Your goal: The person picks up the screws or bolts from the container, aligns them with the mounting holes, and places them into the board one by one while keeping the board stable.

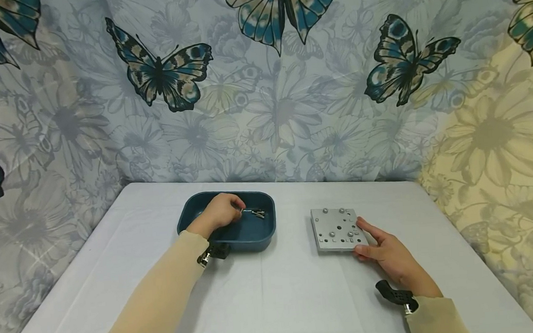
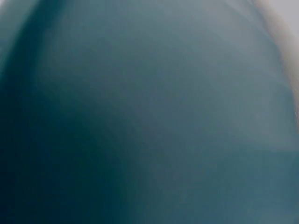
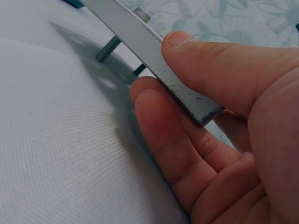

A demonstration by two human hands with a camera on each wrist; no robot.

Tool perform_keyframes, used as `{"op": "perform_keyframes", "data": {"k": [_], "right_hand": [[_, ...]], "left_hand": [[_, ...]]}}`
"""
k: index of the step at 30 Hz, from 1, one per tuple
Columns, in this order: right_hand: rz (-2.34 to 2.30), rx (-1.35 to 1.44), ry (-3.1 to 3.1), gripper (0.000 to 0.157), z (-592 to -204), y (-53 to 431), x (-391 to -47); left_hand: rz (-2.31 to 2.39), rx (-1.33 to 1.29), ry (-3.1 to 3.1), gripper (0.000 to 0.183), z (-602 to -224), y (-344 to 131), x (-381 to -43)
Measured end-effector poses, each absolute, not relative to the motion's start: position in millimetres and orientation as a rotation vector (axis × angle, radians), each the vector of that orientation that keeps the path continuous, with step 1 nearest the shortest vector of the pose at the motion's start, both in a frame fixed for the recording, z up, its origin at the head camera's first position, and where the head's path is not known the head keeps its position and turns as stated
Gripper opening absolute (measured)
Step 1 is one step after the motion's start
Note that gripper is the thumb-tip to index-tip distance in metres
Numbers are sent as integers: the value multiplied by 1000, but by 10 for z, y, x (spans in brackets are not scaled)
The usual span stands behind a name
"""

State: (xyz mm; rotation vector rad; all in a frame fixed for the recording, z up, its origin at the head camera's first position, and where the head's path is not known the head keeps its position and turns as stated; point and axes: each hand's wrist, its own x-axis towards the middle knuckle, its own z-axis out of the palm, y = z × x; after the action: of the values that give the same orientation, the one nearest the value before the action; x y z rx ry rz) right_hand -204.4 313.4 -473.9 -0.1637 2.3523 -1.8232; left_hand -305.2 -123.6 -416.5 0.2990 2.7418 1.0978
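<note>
My left hand [image 1: 220, 211] reaches down into a dark blue tray [image 1: 246, 244], its thumb and fingers pinching a small metal screw at the fingertips. Beside those fingertips, several loose screws [image 1: 259, 214] lie on the tray floor. My right hand [image 1: 391, 256] grips the right edge of a grey metal plate [image 1: 340, 228], thumb on one face and fingers under the other. The plate has rows of holes, and several screws stand in it with their heads up. In the right wrist view a threaded shank [image 3: 108, 49] sticks out below the plate, which is held tilted over the cloth.
A white cloth [image 1: 285, 299] covers the table under the tray and plate. Behind it hangs a fabric backdrop [image 1: 286, 113] with flowers and butterflies. The left wrist view is filled by the blurred blue tray wall [image 2: 177, 93].
</note>
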Motion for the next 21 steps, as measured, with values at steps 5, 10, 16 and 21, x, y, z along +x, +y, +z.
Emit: {"op": "perform_keyframes", "data": {"k": [5,10,16,21], "right_hand": [[-1800,-159,2381,90,-4733,3133,-2042],[-1822,-164,2348,90,-4728,3128,-2037],[-1847,-167,2316,90,-4730,3130,-2037],[-1834,-165,2334,90,-4742,3131,-2039]], "left_hand": [[1278,266,2659,21,-4120,-1205,-3004],[1521,197,2502,25,-4105,-1154,-2971],[1636,189,2382,26,-4066,-1065,-2915],[1753,191,2254,26,-4026,-956,-2872]]}}
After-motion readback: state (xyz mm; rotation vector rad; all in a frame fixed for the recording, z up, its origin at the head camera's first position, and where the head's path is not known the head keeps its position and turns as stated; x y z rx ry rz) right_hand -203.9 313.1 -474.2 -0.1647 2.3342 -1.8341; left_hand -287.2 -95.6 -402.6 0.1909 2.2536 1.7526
